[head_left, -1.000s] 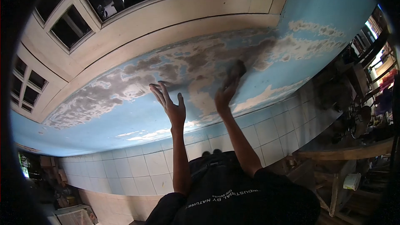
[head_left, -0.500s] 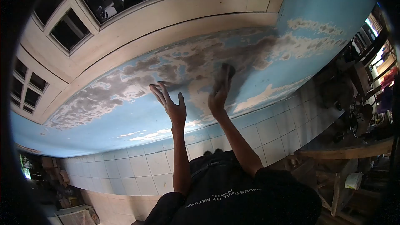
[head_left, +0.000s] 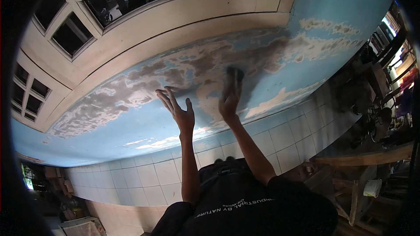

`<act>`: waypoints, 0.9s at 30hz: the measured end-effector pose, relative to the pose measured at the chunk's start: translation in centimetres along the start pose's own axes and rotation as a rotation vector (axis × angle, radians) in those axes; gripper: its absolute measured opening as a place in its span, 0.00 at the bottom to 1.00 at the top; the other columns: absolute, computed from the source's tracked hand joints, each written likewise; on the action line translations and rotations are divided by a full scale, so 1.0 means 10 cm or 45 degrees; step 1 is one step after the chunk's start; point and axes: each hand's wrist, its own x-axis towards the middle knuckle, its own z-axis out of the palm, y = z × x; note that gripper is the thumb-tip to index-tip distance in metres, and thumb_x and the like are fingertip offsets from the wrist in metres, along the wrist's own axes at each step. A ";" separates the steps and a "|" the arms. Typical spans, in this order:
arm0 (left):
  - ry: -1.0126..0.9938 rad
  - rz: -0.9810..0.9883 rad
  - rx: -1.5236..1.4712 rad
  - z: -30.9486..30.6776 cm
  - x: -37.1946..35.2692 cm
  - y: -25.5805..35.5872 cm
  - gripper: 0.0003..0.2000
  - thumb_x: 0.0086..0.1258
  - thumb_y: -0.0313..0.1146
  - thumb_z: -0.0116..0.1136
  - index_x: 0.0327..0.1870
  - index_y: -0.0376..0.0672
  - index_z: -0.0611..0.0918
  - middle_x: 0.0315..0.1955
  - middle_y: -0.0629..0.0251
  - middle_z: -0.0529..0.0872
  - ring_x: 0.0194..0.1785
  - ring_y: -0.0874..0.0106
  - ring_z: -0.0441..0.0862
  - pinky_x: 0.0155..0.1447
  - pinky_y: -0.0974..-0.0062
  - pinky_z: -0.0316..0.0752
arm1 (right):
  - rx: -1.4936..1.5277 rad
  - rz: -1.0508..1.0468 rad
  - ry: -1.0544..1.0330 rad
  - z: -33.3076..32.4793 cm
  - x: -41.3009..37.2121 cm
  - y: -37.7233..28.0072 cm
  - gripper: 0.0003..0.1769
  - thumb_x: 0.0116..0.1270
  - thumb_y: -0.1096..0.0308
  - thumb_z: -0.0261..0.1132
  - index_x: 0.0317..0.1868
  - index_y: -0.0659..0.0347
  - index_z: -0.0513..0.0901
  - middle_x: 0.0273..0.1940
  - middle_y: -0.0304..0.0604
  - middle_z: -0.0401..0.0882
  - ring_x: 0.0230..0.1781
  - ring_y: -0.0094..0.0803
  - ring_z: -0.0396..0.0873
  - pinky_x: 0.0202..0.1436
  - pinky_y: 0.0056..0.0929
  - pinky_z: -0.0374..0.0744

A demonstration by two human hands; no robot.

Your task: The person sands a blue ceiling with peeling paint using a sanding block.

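Observation:
My left hand [head_left: 178,111] is open, fingers spread, resting against the blue wall [head_left: 109,122] beside a patch of worn, peeling paint [head_left: 205,67]. To its right, my right hand [head_left: 229,100] presses a dark rubbing pad [head_left: 235,73] flat against the grey-brown bare area of the wall. The pad sits under my fingertips and is blurred. Both arms reach up from my black shirt [head_left: 245,209].
A cream window frame [head_left: 175,13] with dark panes runs above the worn patch. White tiles [head_left: 157,175] cover the wall below the paint. A wooden bench [head_left: 367,157] with a white cup [head_left: 372,188] and clutter stands at the right.
My right hand has slid the pad leftward along the wall, closer to my left hand. My left hand has stayed in place.

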 end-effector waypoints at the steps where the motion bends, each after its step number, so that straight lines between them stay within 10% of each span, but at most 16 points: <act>1: -0.008 -0.008 -0.003 -0.01 -0.01 -0.01 0.45 0.61 0.20 0.63 0.79 0.52 0.52 0.78 0.50 0.37 0.80 0.48 0.36 0.77 0.47 0.48 | 0.054 0.009 0.067 -0.03 0.04 0.08 0.27 0.80 0.63 0.40 0.73 0.67 0.61 0.75 0.57 0.55 0.76 0.58 0.50 0.78 0.54 0.48; 27: -0.005 -0.015 -0.008 -0.02 -0.01 0.00 0.46 0.61 0.20 0.63 0.79 0.53 0.51 0.78 0.49 0.37 0.80 0.49 0.35 0.78 0.48 0.46 | 0.006 -0.011 0.128 -0.03 0.07 0.05 0.26 0.79 0.65 0.45 0.73 0.65 0.63 0.74 0.58 0.58 0.75 0.57 0.54 0.78 0.54 0.48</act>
